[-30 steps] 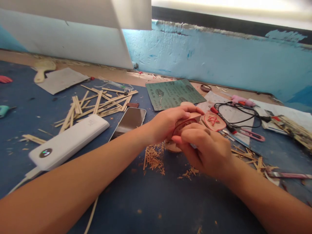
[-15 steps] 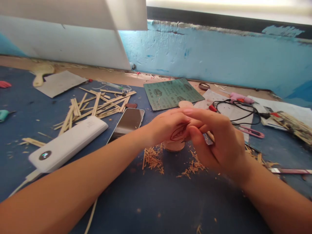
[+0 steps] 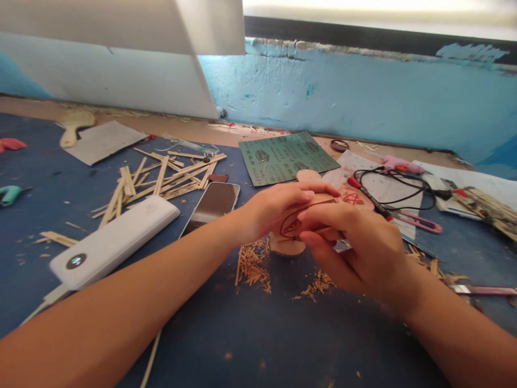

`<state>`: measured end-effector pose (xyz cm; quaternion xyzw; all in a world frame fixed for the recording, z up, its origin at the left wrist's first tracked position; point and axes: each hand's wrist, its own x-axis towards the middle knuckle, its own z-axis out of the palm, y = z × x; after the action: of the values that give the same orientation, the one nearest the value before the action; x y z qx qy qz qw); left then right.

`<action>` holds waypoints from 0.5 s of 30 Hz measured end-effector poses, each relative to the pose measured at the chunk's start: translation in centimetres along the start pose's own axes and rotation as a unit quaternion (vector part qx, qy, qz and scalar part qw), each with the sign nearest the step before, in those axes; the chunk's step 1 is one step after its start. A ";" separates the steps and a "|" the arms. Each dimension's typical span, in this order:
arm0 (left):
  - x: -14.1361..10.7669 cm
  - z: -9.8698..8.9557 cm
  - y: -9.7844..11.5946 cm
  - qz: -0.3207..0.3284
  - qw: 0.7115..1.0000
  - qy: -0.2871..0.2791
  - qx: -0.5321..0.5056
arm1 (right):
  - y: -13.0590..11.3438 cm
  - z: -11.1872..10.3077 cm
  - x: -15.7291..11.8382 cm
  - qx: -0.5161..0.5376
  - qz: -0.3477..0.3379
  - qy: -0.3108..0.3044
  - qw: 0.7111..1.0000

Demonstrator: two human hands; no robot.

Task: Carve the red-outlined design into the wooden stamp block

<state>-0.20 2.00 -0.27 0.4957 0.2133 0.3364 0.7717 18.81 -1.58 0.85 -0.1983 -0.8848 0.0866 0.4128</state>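
Observation:
A pale wooden piece with rounded lobes and red line drawings [image 3: 288, 229] lies on the blue tabletop in front of me, partly covered by my hands. One lobe carries a red star [image 3: 352, 198]. My left hand [image 3: 278, 207] rests along the far side of the piece, fingers stretched over it and holding it down. Close beside it, my right hand [image 3: 351, 237] is bent with thumb and fingertips together at the red lines. What sits between those fingertips is too hidden to make out. Wood shavings [image 3: 254, 267] lie around the near side.
A phone [image 3: 214, 202] and a white power bank [image 3: 115, 242] with a cable lie left. Behind are thin wooden sticks [image 3: 161, 178] and green sandpaper [image 3: 286, 159]. A black cable [image 3: 391, 183], pink cutter [image 3: 420, 221] and pink glue gun [image 3: 402, 164] lie right.
My right hand has drawn back slightly from the left hand's fingers and lowered, so the red star and more of the red drawing show. My left hand stays almost in place.

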 end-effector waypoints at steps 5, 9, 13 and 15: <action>-0.1 -0.1 -0.1 -0.008 0.997 -0.042 -0.067 | -0.2 -0.8 0.5 0.024 0.023 -0.005 0.999; 0.1 0.0 -0.2 0.001 0.999 -0.006 -0.043 | -0.5 -1.0 1.0 0.113 0.069 0.007 0.991; -0.1 0.0 0.1 -0.006 0.998 0.039 -0.058 | -1.3 -0.5 1.2 0.216 0.104 -0.011 0.971; -0.2 -0.2 0.4 -0.010 0.995 0.043 -0.090 | -1.6 -0.2 1.0 0.307 0.153 -0.017 0.939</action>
<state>-0.64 2.09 0.01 0.4066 0.2205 0.3674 0.8069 17.91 -2.63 2.23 -0.1932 -0.7812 0.4189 0.4207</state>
